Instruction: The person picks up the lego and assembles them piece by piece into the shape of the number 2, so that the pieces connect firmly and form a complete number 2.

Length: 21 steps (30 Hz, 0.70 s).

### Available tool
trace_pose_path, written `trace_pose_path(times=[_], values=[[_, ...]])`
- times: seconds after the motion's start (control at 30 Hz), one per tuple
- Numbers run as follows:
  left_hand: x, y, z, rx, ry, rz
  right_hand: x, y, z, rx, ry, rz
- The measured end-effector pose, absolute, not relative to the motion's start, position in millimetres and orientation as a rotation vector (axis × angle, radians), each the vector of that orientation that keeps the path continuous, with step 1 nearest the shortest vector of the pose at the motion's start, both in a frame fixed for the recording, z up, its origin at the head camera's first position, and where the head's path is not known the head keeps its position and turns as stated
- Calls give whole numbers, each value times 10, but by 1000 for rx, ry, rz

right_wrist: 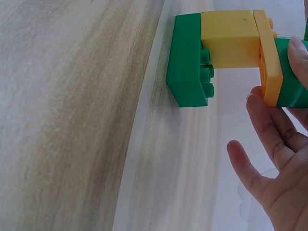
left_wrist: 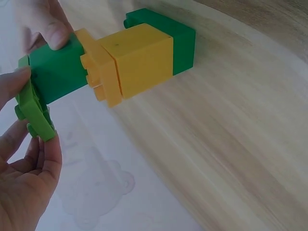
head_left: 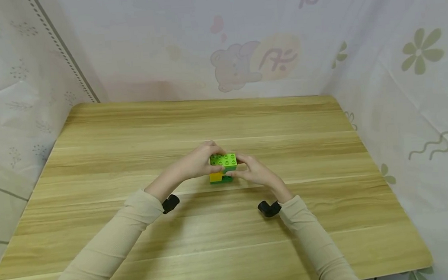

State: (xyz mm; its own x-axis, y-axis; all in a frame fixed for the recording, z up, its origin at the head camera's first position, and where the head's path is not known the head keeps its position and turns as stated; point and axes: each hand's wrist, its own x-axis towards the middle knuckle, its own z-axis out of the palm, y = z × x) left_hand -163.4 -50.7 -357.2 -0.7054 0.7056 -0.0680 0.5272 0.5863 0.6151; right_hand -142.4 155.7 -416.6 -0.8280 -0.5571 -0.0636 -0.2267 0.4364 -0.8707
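A stack of toy building bricks stands upright on the table. Its dark green base brick (right_wrist: pixel 185 60) bears a yellow block (left_wrist: pixel 146 60), then a flat orange-yellow brick (right_wrist: pixel 270 57) and an upper dark green brick (left_wrist: pixel 60 67). At the top is a flat light green brick (head_left: pixel 223 161), jutting past one side; whether it is fully seated I cannot tell. My left hand (head_left: pixel 200 160) pinches this light green brick between thumb and fingers. My right hand (head_left: pixel 255 171) grips the upper dark green brick, its fingers by the orange-yellow one.
The wooden table (head_left: pixel 93 166) has rounded corners. Printed pale cloth (head_left: pixel 155 45) hangs behind it and along both sides. A black wrist mount (head_left: pixel 171 203) sits at the left cuff, and another black mount (head_left: pixel 269 208) at the right.
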Motion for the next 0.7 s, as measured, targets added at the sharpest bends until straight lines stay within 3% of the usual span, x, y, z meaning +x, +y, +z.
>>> trace_pose_path(times=[0.7], values=[[-1631, -565, -3734, 991, 2517, 999, -1390, 1541, -4064, -691, 2377, -1315]])
